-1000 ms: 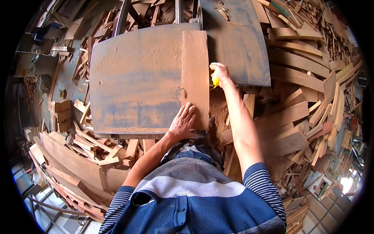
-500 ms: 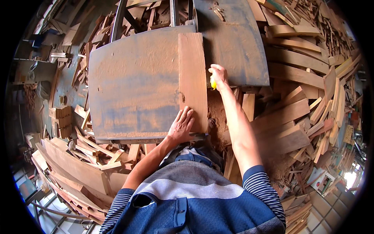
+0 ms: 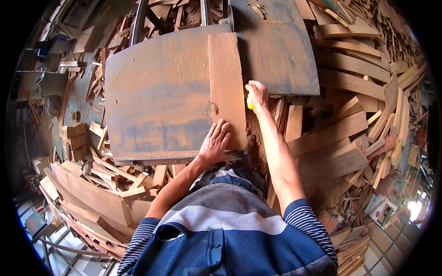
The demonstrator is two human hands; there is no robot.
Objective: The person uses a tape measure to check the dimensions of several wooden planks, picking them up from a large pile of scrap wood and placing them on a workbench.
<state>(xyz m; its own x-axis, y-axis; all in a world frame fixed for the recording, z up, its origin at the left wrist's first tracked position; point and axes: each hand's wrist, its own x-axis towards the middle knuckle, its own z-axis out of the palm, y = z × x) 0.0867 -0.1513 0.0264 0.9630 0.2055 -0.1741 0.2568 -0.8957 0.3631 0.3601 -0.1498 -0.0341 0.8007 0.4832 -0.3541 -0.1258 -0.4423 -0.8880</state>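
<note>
Dusty table (image 3: 156,92), frame centre, offcuts all round. Left hand (image 3: 215,143) flat on plank (image 3: 226,87), fingers spread. Right hand (image 3: 257,94) fingers clamped on yellow marker (image 3: 249,104) at plank edge; best keep plank pinned steady.

The right hand (image 3: 256,93) hides most of a small yellow object (image 3: 249,104); its kind cannot be told. The left hand (image 3: 214,143) covers the plank's (image 3: 226,87) near corner.

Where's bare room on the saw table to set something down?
Free: the wide table top left of the wooden board, and the far-right plate beyond the right hand. Crowded: offcut piles all around; left hand covers the board's near end.
</note>
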